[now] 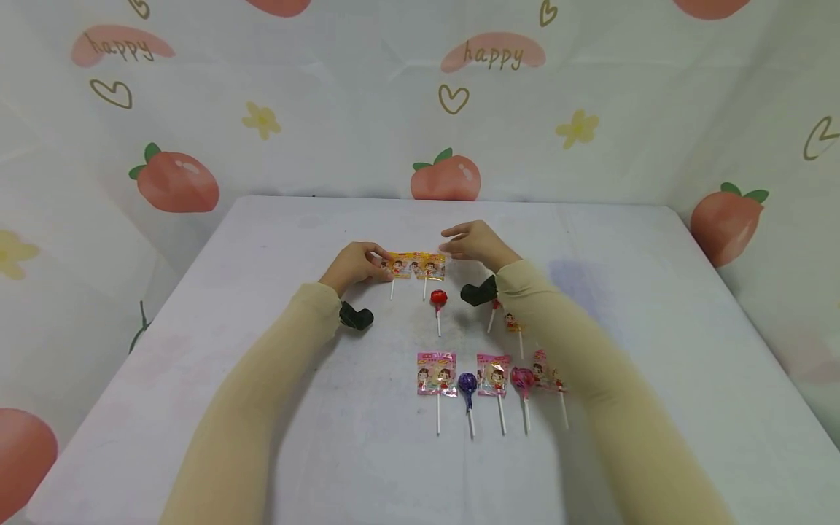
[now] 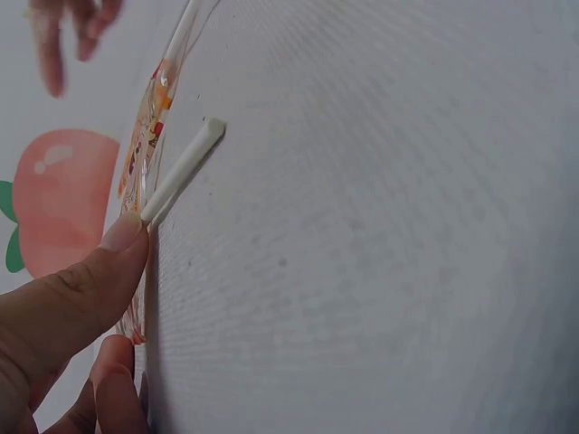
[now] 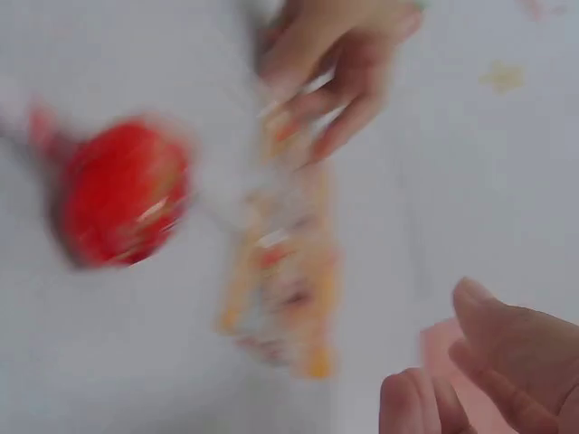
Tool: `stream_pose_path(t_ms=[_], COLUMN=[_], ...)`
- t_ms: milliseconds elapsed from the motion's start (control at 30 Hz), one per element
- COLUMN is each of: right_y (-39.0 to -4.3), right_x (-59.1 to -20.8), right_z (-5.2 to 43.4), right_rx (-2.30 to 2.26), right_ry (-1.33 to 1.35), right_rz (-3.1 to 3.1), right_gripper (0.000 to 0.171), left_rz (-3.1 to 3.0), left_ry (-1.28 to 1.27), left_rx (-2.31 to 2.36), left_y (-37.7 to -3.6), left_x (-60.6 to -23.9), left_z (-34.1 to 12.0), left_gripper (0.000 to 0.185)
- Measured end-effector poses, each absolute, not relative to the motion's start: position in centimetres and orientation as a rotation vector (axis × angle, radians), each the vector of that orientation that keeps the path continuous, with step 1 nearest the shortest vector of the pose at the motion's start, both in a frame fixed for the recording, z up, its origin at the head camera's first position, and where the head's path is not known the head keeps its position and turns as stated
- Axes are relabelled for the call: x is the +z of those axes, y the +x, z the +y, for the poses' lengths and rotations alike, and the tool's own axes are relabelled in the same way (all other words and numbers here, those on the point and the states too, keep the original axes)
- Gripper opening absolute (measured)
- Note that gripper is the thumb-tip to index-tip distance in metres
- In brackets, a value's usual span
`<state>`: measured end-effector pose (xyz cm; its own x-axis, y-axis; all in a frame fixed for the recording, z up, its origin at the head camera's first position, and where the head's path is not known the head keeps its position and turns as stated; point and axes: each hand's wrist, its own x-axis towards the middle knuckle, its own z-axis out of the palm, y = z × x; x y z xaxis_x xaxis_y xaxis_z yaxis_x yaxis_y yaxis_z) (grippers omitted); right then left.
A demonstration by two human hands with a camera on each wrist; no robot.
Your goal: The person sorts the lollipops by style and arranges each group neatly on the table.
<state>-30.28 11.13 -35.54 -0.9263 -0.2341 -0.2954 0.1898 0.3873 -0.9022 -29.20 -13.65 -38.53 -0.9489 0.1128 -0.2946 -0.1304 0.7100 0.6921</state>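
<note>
Ahead, I see bare tabletop beyond the yellow lollipop strip, which lies left-right, sticks toward me; my left hand pinches its end, right hand hovers relaxed.

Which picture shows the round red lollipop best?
The head view: the red lollipop lies sharp and whole on the table, stick included. The right wrist view shows it big but blurred. The left wrist view misses it.

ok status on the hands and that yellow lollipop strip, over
Left hand pinches yellow lollipop strip at its left end. Right hand open, just off its right end. Red lollipop lies close below, not blocking.
</note>
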Motion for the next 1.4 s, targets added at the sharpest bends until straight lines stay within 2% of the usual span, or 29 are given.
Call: stream_pose_path(t_ms=[300,533,867,1267,1400], right_y=[-27.1,-24.2,-22.2,-22.2,-22.6], right_x=[-29.1,-27.8,-31.5,-37.3,-38.3], right_z=[15.8,20.2,24.5,25.8,26.0], right_rx=[-1.789,-1.715,-1.607,-1.357,-1.284], right_ry=[-0.321,-0.464,-0.537,-0.444,-0.45], right_rz=[2.178,2.364,2.514,2.531,2.527], right_gripper=[0.039,0.047,0.041,0.046,0.042], left_rz=[2.664,2.667,2.665,2.654,2.646], left_ry=[0.07,0.069,0.071,0.076,0.066], left_rx=[1.024,1.014,1.025,1.046,1.051], left_y=[-29.3,-29.2,-29.3,-29.2,-29.1], left_x=[-38.8,-38.9,-38.9,-39.0,-38.8], left_z=[-13.8,-13.8,-13.8,-13.9,-13.7], left_gripper=[0.04,0.039,0.038,0.039,0.038])
